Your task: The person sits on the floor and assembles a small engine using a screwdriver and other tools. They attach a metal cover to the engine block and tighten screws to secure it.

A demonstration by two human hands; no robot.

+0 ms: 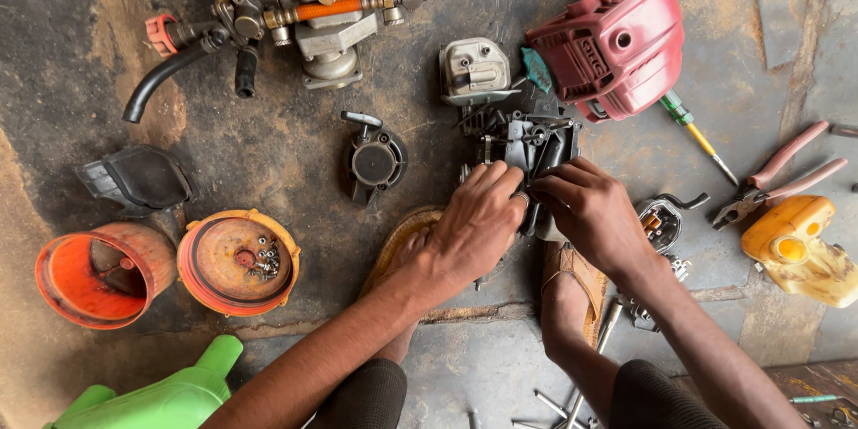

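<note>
A small black engine block sits on the dark stone floor in front of my sandalled feet. My left hand is closed on its near left side, fingers curled over the edge. My right hand grips its near right side, fingertips pressed on the black casing. A red engine cover lies just beyond the block, and a silver muffler lies to its left. What my fingertips pinch is hidden.
A metal pump assembly with a black hose lies at top. A black recoil part, an orange cup, an orange disc holding screws, a green container, a screwdriver, pliers and a yellow tank surround me.
</note>
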